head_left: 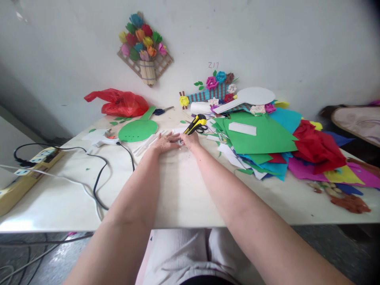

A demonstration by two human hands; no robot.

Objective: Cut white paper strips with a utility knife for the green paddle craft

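Observation:
A black-and-yellow utility knife (195, 125) leans upward out of my right hand (190, 141), which is closed around its lower part. The tip of the knife is low at the tabletop, close to the fingers of my left hand (166, 142). That hand lies with its fingers stretched out, pressing on thin white strips (145, 145); what is under the fingertips is hidden. To the left of it rests a round green fan-shaped cutout (138, 130) with a handle. Behind the knife, dark scissor handles (202, 128) partly show.
A white glue gun (108, 137) with a black cord lies left, near a power strip (29, 174). Dark blue scissors (162, 111) and a red plastic bag (124, 103) sit behind. Green sheets (261, 138), coloured paper and a white fan-shaped piece (255, 96) pile up right.

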